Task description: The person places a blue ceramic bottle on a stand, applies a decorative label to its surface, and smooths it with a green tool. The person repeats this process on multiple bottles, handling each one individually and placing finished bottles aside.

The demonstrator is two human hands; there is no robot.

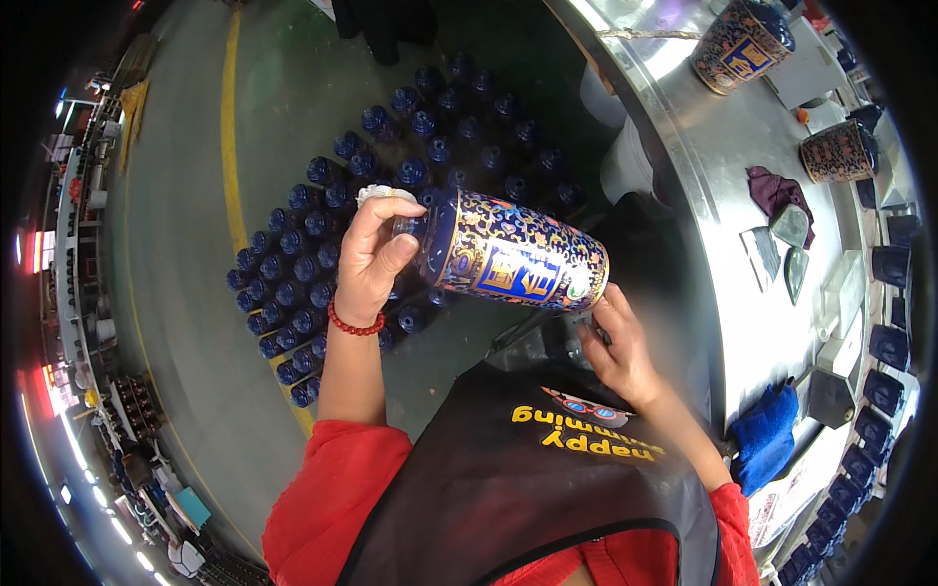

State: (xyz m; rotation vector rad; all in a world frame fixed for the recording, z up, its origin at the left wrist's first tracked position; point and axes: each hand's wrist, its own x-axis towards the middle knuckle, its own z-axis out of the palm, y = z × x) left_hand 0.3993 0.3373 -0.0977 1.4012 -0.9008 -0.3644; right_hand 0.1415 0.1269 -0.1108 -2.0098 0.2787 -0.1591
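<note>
Patterned ceramic-looking bottle [523,256] lay nearly on its side in mid-air in front of the apron, neck to the person's left and a little higher, base to the right; gold-edged floral wrap, blue panel facing up. Left hand [376,239] closed round the neck end, thumb below and fingers above, a crumpled white wad [384,194] at the fingers, whether cloth or paper not clear. Right hand [618,350] half open at the base, fingertips against its edge, thumb seemingly apart; could not tell how firmly it gripped. Step in hand judged to be a wipe or a look-over of the decorated side, the wad favouring a wipe. Next move, by the same guess, called for a steady neck hold and a light turn at the base, since glazed sides would likely slip. Just beyond and below, massed dark blue bottles [423,121] stood on the green floor, across a yellow line [230,117]. To the right, steel table [728,225] bore two more patterned bottles [838,154], a maroon cloth [777,192] and, nearer the person, a blue cloth [767,435]
</note>
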